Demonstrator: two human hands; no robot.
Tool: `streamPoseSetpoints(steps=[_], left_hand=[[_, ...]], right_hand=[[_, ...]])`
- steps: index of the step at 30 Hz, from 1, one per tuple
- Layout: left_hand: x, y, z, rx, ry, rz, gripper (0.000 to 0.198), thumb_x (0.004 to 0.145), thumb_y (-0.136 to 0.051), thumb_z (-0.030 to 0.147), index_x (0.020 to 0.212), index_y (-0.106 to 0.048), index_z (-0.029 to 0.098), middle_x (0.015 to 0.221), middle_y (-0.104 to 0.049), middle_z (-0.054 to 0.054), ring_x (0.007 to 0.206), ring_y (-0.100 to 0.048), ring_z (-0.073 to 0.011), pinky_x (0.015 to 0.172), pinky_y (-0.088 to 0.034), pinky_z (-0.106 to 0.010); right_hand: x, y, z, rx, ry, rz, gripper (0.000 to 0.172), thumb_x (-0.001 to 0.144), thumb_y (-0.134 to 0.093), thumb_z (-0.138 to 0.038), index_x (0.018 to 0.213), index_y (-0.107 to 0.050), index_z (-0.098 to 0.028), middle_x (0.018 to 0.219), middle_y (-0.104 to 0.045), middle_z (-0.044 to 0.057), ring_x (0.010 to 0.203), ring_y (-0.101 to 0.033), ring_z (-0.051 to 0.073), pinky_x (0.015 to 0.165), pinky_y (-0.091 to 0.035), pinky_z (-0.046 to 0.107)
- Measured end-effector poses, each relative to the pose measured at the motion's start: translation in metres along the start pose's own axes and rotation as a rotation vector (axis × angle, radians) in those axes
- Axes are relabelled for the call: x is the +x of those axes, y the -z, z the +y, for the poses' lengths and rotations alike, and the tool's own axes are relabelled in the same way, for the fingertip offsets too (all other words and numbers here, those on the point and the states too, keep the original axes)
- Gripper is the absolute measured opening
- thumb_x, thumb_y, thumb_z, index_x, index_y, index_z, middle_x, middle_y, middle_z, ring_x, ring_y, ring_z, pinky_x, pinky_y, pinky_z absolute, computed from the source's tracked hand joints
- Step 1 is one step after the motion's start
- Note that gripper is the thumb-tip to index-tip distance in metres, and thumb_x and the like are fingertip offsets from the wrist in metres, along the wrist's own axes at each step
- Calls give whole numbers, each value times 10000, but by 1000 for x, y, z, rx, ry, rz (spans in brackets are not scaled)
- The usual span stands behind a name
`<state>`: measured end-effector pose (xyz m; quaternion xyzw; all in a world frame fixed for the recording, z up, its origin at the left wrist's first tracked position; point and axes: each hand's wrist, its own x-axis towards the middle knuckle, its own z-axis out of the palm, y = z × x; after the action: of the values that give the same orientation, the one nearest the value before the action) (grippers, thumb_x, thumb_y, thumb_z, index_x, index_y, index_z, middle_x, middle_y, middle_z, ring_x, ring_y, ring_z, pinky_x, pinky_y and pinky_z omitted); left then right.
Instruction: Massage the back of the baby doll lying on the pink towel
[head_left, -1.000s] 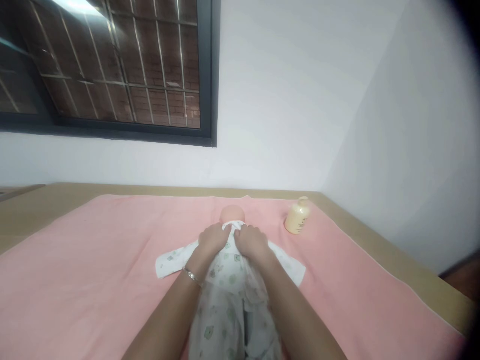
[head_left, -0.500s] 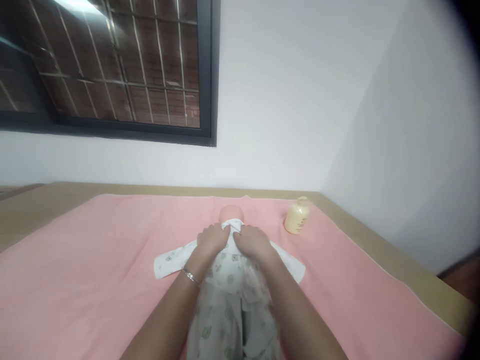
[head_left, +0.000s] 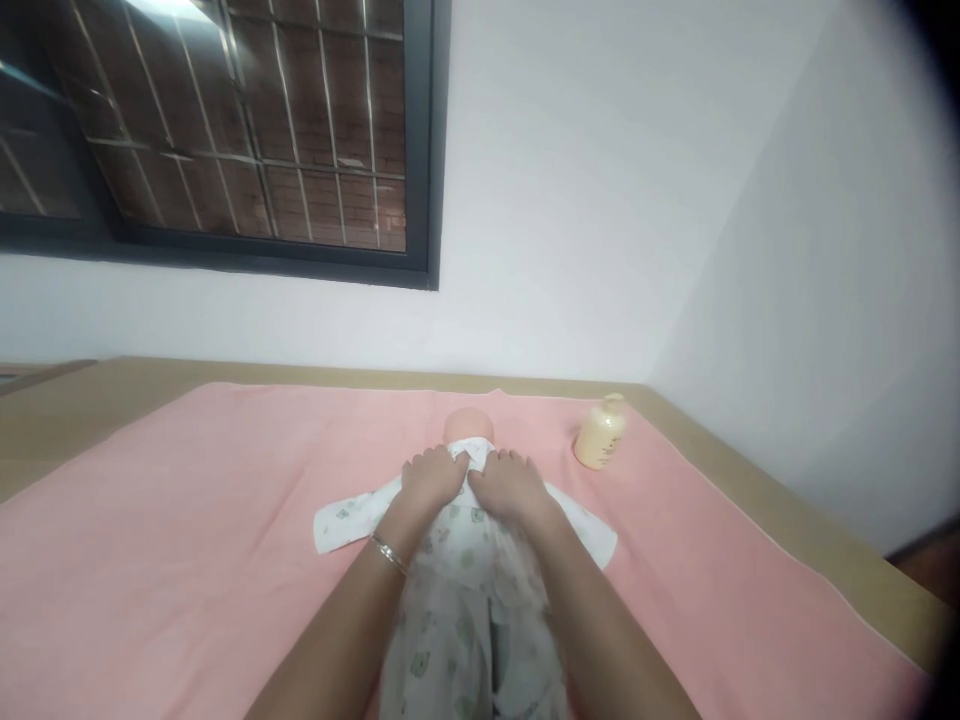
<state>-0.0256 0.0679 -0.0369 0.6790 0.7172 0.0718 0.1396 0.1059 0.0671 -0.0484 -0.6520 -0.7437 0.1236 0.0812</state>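
A baby doll point(head_left: 469, 424) lies on its back with only the top of its head bare. Over its body is a white baby romper point(head_left: 466, 555) with a small green print, its long sleeves spread to both sides. At the left side of the neckline my left hand point(head_left: 433, 478) is closed on the cloth, thumb toward the middle. My right hand point(head_left: 510, 485) grips the opposite side of the neckline. The two thumbs are close together below the collar. My forearms hide parts of the sleeves, and the lower legs of the romper run out of view.
A pink sheet point(head_left: 247, 540) covers most of the wooden tabletop point(head_left: 172, 375). To the right of the doll's head stands a cream-coloured bottle point(head_left: 600, 435). A white wall point(head_left: 540, 200) and a barred window point(head_left: 300, 130) are behind.
The whole view has shifted slightly. My hands stay at the neckline, with their fingers a little more spread over the romper's shoulders.
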Motion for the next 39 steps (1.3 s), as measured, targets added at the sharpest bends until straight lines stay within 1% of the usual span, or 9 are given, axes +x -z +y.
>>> streamPoseSetpoints(steps=[6, 13, 16, 18, 22, 25, 30, 33, 39], left_hand=[[-11, 2, 2, 60, -29, 7, 558, 913, -274, 522, 1162, -580, 128, 1222, -598, -201, 1139, -536, -358, 995, -304, -524], [0, 1, -5, -38, -43, -16, 546, 903, -251, 535, 1108, -599, 168, 1214, -615, -167, 1095, -576, -325, 927, -394, -451], [3, -1, -6, -64, -42, -6, 550, 896, -252, 551, 1092, -601, 173, 1209, -620, -160, 1101, -574, -319, 923, -405, -433], [0, -2, -4, -61, -33, 0, 556, 898, -249, 555, 1100, -596, 170, 1220, -611, -166, 1117, -561, -331, 942, -391, -461], [-8, 0, 3, -9, 17, 24, 489, 910, -279, 471, 1105, -593, 151, 1210, -611, -178, 1142, -532, -366, 1033, -215, -623], [-5, -1, 3, -31, 42, 28, 453, 899, -300, 459, 1052, -609, 165, 1189, -626, -172, 1144, -535, -361, 1053, -117, -655], [11, -8, -8, -133, 34, 3, 523, 891, -248, 529, 1074, -596, 184, 1203, -626, -150, 1144, -542, -342, 1029, -268, -585], [12, -8, -12, -146, 4, -15, 544, 895, -221, 552, 1089, -591, 203, 1223, -621, -124, 1135, -548, -326, 1002, -335, -537], [-8, 1, 2, -50, -26, -5, 498, 916, -255, 475, 1101, -600, 166, 1232, -602, -172, 1185, -504, -354, 1058, -188, -608]], right_hand=[[15, 0, 6, 47, -59, -33, 520, 936, -231, -401, 1137, -624, -127, 1162, -631, 173, 1089, -555, 314, 934, -346, 445], [-2, 5, 1, 30, -3, -30, 489, 889, -351, -385, 1237, -560, -113, 1266, -565, 183, 1170, -492, 316, 971, -319, 440], [0, 4, 1, 41, -26, -23, 502, 901, -330, -428, 1227, -571, -132, 1243, -585, 168, 1144, -517, 305, 967, -328, 435], [8, 1, 3, 46, -68, -5, 536, 921, -276, -448, 1200, -586, -111, 1223, -593, 187, 1118, -540, 309, 947, -343, 440], [17, -3, 6, 36, -118, 28, 563, 935, -232, -422, 1141, -611, -60, 1193, -597, 231, 1092, -558, 329, 913, -361, 442], [11, 0, 6, 14, -70, 30, 547, 932, -252, -417, 1120, -626, -65, 1167, -613, 226, 1092, -553, 331, 920, -351, 435], [-11, 8, -2, -10, 54, -8, 478, 865, -391, -372, 1182, -593, -76, 1196, -601, 204, 1104, -532, 308, 936, -349, 389], [-13, 9, -5, 6, 87, -27, 490, 854, -404, -348, 1213, -569, -60, 1222, -581, 212, 1118, -519, 307, 927, -361, 370], [2, 12, 4, 68, 42, -47, 474, 927, -281, -408, 1143, -635, -177, 1179, -638, 118, 1044, -582, 262, 875, -400, 343]])
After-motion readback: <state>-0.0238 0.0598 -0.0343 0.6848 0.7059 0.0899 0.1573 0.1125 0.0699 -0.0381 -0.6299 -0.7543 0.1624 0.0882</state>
